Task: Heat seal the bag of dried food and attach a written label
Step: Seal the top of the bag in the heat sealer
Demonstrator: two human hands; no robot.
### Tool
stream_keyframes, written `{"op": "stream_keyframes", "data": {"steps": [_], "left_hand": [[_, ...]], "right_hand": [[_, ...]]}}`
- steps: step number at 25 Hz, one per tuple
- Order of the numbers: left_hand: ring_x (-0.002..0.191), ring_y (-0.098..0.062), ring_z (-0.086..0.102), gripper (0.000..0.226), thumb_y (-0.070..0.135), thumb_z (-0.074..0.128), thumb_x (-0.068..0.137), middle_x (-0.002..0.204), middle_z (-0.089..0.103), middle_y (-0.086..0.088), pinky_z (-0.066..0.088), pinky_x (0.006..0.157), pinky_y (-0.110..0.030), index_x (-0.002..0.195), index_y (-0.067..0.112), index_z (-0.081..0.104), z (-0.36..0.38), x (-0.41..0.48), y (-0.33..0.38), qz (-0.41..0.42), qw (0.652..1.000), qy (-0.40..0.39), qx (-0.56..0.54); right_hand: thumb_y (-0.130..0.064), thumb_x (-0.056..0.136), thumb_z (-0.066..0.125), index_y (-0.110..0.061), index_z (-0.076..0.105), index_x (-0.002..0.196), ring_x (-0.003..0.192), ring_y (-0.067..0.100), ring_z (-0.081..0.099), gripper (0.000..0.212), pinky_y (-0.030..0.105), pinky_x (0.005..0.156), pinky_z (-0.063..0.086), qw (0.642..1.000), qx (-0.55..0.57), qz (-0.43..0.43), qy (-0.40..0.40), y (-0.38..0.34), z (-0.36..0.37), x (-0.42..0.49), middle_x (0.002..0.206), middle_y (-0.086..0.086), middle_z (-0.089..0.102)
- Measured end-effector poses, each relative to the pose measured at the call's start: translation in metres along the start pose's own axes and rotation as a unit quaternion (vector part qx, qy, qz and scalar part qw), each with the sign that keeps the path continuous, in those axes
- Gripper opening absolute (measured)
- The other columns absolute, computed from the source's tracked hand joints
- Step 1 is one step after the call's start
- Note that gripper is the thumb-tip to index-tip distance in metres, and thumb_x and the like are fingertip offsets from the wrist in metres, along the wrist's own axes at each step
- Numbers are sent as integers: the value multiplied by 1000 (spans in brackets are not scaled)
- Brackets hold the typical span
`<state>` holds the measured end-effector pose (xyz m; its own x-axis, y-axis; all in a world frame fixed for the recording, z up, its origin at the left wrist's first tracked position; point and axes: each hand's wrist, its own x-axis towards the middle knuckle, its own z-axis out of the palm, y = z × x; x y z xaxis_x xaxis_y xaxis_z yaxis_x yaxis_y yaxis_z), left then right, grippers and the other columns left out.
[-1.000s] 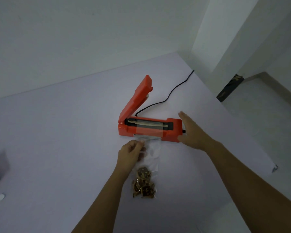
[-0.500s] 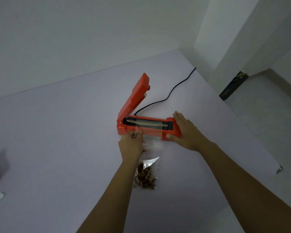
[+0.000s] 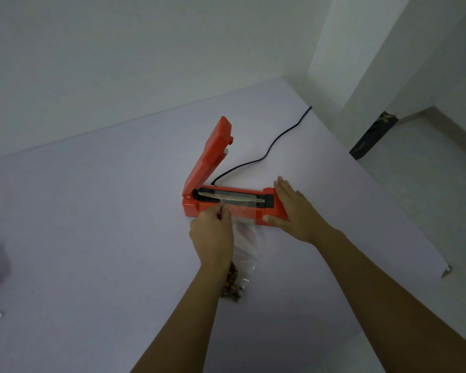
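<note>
We can read no writing, brand name, number or sign here. The orange sealer (image 3: 211, 154) shows plain surfaces at this distance, and the bag (image 3: 246, 238) carries no lettering that we can make out.

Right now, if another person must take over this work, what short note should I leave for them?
Left hand: pinches the top edge of the bag.
Right hand: flat on the right end of the sealer, steadying it.
Things: the bag's mouth lies across the sealing strip. The dried food sits at the bag's near end, on the table. The sealer's lid is up.
Done: bag placed for sealing.
Left: lower the lid to seal, then write and attach a label. No label is visible on the bag.
</note>
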<state>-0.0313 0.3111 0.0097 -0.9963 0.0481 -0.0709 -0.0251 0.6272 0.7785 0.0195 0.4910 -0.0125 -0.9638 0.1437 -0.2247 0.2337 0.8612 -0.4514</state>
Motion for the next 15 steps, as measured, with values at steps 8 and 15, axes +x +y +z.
{"op": "stream_keyframes", "data": {"steps": [8,15], "left_hand": [[49,-20,61,21,20,57,91,66,63,3,56,52,-23,106,13,70,-6,-6,6,38,994,-18,-98],[45,-17,63,29,19,56,90,60,65,-12,43,45,-5,69,0,63,-8,-3,-1,-24,996,-34,-75]], "right_hand": [[-48,87,52,-5,2,145,143,23,-1,88,39,114,5,1000,-1,-7,12,0,1,0,156,12,-1],[-49,86,52,-6,1,145,143,22,-1,89,38,114,3,1000,2,-7,11,2,3,0,156,11,-3]]}}
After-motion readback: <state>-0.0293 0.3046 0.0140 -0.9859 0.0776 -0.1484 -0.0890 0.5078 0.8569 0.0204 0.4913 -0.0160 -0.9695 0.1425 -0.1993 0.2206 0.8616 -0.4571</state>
